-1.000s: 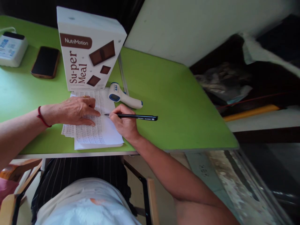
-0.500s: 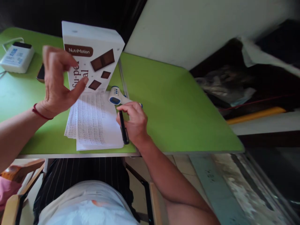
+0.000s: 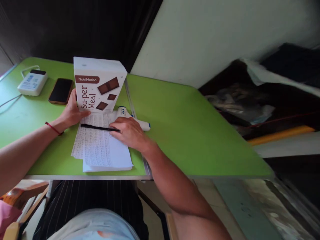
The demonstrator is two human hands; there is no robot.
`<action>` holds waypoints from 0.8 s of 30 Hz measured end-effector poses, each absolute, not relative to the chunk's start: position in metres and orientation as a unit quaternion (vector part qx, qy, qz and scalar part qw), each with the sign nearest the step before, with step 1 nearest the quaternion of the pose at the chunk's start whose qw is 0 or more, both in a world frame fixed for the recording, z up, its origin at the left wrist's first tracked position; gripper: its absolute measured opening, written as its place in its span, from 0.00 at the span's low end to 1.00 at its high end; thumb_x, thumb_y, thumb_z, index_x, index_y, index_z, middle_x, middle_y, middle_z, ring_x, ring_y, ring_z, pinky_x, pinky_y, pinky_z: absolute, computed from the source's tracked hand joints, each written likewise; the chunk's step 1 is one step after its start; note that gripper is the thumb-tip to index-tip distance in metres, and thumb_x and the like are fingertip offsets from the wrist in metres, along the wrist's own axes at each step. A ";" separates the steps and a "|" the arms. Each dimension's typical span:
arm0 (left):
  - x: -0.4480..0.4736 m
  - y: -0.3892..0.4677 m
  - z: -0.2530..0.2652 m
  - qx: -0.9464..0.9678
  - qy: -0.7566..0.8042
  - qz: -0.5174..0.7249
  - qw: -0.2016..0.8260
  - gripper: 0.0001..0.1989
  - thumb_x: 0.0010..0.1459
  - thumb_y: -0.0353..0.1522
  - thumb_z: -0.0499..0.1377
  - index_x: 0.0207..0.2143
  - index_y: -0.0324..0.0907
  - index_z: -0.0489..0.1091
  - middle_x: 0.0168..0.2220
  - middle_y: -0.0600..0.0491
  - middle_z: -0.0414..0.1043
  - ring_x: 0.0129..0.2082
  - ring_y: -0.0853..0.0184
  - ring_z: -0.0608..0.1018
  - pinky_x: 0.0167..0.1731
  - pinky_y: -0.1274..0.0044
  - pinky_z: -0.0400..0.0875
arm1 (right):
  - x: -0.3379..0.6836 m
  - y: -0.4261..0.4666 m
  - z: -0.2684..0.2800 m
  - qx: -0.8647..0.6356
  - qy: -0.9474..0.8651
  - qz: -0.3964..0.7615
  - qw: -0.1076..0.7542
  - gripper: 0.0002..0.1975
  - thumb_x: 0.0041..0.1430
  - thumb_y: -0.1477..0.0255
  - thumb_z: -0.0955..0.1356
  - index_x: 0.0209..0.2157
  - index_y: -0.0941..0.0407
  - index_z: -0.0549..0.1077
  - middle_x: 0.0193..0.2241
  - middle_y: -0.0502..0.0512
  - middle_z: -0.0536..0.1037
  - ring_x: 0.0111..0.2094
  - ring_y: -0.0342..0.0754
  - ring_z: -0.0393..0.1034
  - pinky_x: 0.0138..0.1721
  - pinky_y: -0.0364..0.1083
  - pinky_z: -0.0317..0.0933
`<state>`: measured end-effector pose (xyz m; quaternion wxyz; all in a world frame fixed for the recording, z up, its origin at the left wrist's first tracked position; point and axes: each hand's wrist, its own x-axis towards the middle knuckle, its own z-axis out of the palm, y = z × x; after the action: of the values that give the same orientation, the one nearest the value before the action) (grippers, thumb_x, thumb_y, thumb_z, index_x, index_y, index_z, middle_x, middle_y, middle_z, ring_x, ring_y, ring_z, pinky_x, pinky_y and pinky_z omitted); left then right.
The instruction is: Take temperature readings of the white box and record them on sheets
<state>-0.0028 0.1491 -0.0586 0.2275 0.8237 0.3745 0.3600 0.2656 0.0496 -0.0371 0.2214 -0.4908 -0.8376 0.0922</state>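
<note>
My left hand [image 3: 71,111] is at the lower left edge of a white NutriMotion box [image 3: 86,68], thumb across its front and fingers along its side. The box stands upright on the green table, behind a stack of handwritten papers [image 3: 97,146]. Over the papers, my right hand [image 3: 128,131] has its fingertips closed on one end of a black pen [image 3: 96,127], which points left. Partly covered by that hand, a white and blue infrared thermometer [image 3: 143,124] lies beside the papers.
Left of the box lie a dark phone [image 3: 61,90] and a white device with cables [image 3: 33,83]. The green table [image 3: 190,140] has a seam near its middle and reaches a pale wall [image 3: 172,50]. Cluttered bags [image 3: 245,106] sit beyond its right side.
My left hand has come down from in front of the box to grasp its lower left edge. My right hand has moved left over the papers, and the pen has swung to point left.
</note>
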 end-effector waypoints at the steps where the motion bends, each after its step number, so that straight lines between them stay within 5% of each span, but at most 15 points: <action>1: -0.004 0.150 -0.060 0.801 0.399 0.383 0.230 0.41 0.56 0.37 0.67 0.65 0.43 0.49 0.63 0.39 0.62 0.65 0.48 0.67 0.60 0.55 0.69 | 0.272 0.051 -0.039 -0.492 -0.825 0.094 0.262 0.05 0.58 0.77 0.72 0.33 0.53 0.80 0.33 0.54 0.79 0.34 0.49 0.72 0.41 0.53 0.66; 6: -0.003 0.149 -0.056 0.736 0.461 0.416 0.270 0.38 0.48 0.34 0.72 0.59 0.41 0.60 0.57 0.41 0.71 0.57 0.49 0.76 0.56 0.54 0.75 | 0.311 0.065 -0.049 -0.617 -0.729 0.018 0.297 0.20 0.44 0.76 0.78 0.42 0.54 0.80 0.39 0.59 0.79 0.41 0.55 0.72 0.41 0.54 0.67; 10: 0.000 0.144 -0.049 0.699 0.462 0.431 0.335 0.39 0.48 0.38 0.73 0.59 0.41 0.61 0.54 0.42 0.77 0.52 0.50 0.81 0.51 0.55 0.79 | 0.319 0.074 -0.049 -0.695 -0.679 0.117 0.206 0.10 0.46 0.74 0.78 0.32 0.54 0.77 0.26 0.51 0.74 0.27 0.47 0.68 0.32 0.47 0.62; 17: 0.003 0.136 -0.042 0.712 0.411 0.447 0.353 0.32 0.57 0.47 0.70 0.57 0.43 0.66 0.49 0.42 0.81 0.47 0.53 0.84 0.43 0.63 0.83 | 0.289 0.064 -0.031 -0.541 -0.609 0.256 0.520 0.13 0.51 0.62 0.73 0.36 0.53 0.74 0.30 0.49 0.77 0.28 0.44 0.69 0.28 0.45 0.64; 24: 0.011 0.124 -0.036 0.717 0.405 0.414 0.388 0.29 0.58 0.49 0.68 0.54 0.40 0.70 0.46 0.42 0.82 0.44 0.55 0.84 0.40 0.65 0.82 | 0.235 0.039 -0.044 -0.443 -0.577 0.466 0.504 0.17 0.53 0.52 0.71 0.29 0.52 0.70 0.25 0.47 0.70 0.26 0.44 0.65 0.27 0.46 0.63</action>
<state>0.0110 0.1239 -0.0359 0.3884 0.7167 0.4052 0.4138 0.2353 0.0395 -0.0437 0.5035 -0.4430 -0.5773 0.4658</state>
